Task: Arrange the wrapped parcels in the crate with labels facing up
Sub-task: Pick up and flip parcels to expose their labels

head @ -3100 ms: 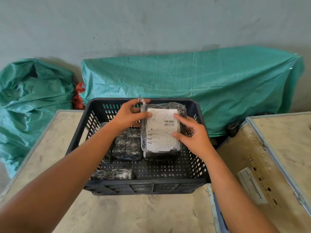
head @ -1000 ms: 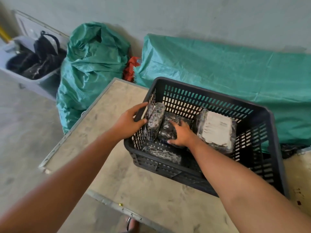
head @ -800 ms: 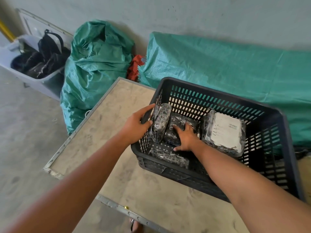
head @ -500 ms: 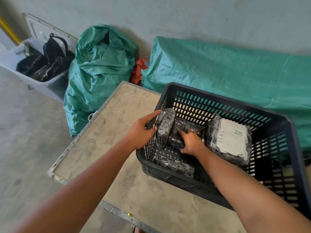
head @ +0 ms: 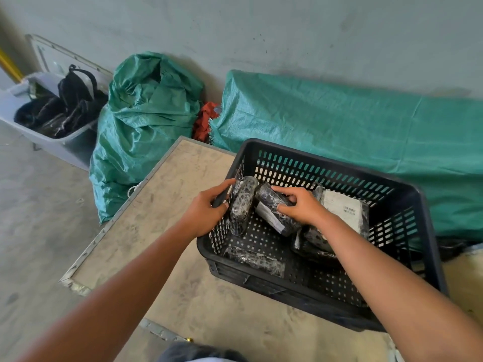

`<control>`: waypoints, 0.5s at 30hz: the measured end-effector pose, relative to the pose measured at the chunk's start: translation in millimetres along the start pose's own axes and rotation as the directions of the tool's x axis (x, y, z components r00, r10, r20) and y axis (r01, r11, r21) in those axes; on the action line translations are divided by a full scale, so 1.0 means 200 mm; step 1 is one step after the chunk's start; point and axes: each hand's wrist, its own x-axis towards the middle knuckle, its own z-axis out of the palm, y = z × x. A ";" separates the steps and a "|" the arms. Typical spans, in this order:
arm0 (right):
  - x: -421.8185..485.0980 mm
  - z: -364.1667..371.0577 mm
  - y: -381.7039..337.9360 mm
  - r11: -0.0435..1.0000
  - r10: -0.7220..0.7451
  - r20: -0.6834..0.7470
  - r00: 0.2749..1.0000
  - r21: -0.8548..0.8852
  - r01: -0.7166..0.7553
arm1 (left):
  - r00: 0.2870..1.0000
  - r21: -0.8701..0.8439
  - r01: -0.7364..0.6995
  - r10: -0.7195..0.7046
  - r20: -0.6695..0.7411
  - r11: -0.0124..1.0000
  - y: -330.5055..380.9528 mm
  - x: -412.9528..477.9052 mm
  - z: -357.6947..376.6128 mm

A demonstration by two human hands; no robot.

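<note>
Grey-green wall (head: 287,27), concrete floor (head: 34,231), green sacks (head: 146,121) and a grey bin (head: 75,147) beside the worktop (head: 167,205)

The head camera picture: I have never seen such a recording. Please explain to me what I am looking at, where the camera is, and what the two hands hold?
There is no machine here. A person wears one camera on the head, and it looks down at their own bare arms. A black crate stands on a wooden table. In it lie several parcels wrapped in dark plastic. The left hand grips the crate's left wall, beside a parcel standing on its edge. The right hand holds a tilted parcel whose white label shows on its side. A larger parcel already lies label up. Green sacks rest by the wall behind.
</note>
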 end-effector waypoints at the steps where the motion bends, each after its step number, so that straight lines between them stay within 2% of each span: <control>1: -0.02 -0.02 0.01 0.999 -0.017 -0.018 1.000 0.048 0.018 | 1.000 -0.001 -0.006 0.006 -0.003 1.000 0.00 0.00 0.00; 4: -0.10 -0.10 0.02 0.986 -0.023 -0.052 0.998 0.166 0.031 | 1.000 0.069 -0.023 0.023 0.012 0.997 0.01 -0.01 0.01; 6: -0.16 -0.17 0.02 0.974 -0.030 -0.071 0.997 0.222 0.046 | 0.999 0.267 -0.035 0.033 0.013 0.963 0.04 0.00 0.00; 8: -0.21 -0.26 0.00 0.965 -0.041 -0.085 0.996 0.253 0.061 | 0.990 0.428 -0.113 0.137 -0.025 0.896 0.11 0.01 0.00; 10: -0.27 -0.36 -0.02 0.958 -0.058 -0.089 0.994 0.274 0.081 | 0.946 0.351 -0.285 0.321 -0.048 0.892 0.21 0.02 0.01; 12: -0.31 -0.45 -0.06 0.946 -0.071 -0.097 0.993 0.309 0.098 | 0.928 0.130 -0.372 0.374 0.011 0.919 0.32 0.05 0.06; 15: -0.34 -0.52 -0.09 0.897 -0.051 -0.117 0.992 0.431 0.097 | 0.921 -0.155 -0.248 0.282 0.270 0.956 0.41 0.12 0.16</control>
